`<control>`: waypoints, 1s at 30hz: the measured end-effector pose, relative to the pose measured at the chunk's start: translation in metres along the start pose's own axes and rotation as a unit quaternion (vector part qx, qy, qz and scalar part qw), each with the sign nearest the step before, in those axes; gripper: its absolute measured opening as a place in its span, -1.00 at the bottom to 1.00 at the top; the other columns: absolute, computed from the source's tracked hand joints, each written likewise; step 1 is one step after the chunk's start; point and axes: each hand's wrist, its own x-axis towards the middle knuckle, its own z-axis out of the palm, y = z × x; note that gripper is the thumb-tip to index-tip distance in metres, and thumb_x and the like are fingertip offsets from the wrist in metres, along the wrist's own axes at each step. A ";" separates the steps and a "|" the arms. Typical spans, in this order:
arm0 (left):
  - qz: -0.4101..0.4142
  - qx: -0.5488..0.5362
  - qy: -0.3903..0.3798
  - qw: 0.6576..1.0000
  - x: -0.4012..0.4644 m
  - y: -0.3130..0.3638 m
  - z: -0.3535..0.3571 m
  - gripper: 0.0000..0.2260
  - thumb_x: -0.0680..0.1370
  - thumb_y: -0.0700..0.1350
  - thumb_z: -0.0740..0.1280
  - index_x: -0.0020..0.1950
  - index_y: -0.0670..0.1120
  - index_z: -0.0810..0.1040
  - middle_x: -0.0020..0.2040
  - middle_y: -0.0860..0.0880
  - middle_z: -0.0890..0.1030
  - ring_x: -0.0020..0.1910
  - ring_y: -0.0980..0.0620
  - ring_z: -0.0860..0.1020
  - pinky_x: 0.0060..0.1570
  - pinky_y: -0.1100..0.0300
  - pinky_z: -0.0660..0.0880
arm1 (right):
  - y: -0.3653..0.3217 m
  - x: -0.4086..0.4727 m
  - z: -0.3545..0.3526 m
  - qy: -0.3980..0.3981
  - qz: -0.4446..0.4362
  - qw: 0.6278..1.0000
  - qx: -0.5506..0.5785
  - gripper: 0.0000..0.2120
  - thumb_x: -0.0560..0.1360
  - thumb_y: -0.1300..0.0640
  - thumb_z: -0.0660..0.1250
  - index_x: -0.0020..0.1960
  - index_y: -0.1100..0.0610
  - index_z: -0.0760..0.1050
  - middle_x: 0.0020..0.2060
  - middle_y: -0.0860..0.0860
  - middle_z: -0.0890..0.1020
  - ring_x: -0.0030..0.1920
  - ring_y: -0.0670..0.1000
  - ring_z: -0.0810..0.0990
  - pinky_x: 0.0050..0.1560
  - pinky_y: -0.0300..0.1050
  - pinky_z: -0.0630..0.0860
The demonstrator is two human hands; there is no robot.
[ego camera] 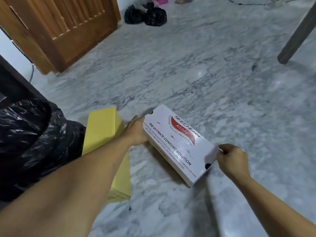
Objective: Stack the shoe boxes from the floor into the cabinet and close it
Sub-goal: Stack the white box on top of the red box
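Observation:
A white shoe box (177, 142) with red and black print sits tilted just above the marble floor, held at both short ends. My left hand (136, 132) grips its far left end, fingers hidden behind the box. My right hand (230, 158) pinches its near right end with curled fingers. A yellow shoe box (104, 132) lies on the floor just left of it, partly under my left forearm. A brown wooden cabinet (68, 29) with slatted doors stands at the upper left, its doors shut.
A large black plastic bag (32, 141) bulges at the left beside the yellow box. Two smaller black bags (147, 14) lie at the far wall. A dark furniture leg (297, 33) slants down at the upper right. Open marble floor (188, 74) lies between.

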 end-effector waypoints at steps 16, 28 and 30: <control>0.007 -0.045 -0.071 0.996 -0.025 -0.001 0.055 0.05 0.14 -0.17 0.61 0.49 0.14 0.11 0.38 0.05 0.35 0.43 -0.07 0.27 0.31 0.05 0.37 | 0.032 -0.025 -0.012 -0.034 -0.013 0.999 0.031 -0.38 0.25 -0.18 0.56 0.18 0.07 0.44 0.06 0.05 0.57 0.07 0.14 0.56 -0.07 -0.06 0.45; 0.028 -0.214 0.053 0.975 -0.110 0.039 0.013 -0.33 0.06 -0.14 0.48 0.17 0.11 0.49 0.00 0.10 0.65 0.03 -0.02 0.60 0.03 0.07 0.57 | 0.008 -0.049 -0.090 -0.038 -0.077 0.995 -0.052 -0.19 -0.02 -0.08 0.68 0.10 0.03 0.37 0.03 0.06 0.54 -0.06 0.12 0.49 -0.20 -0.10 0.34; 0.034 -0.229 0.061 0.971 -0.129 0.047 -0.008 -0.36 0.11 -0.19 0.49 0.18 0.04 0.51 0.01 0.08 0.65 0.04 -0.02 0.60 0.05 0.09 0.56 | -0.014 -0.058 -0.113 -0.029 -0.112 0.991 -0.061 -0.21 -0.02 -0.11 0.67 0.10 0.06 0.41 0.02 0.07 0.56 -0.02 0.15 0.52 -0.19 -0.06 0.36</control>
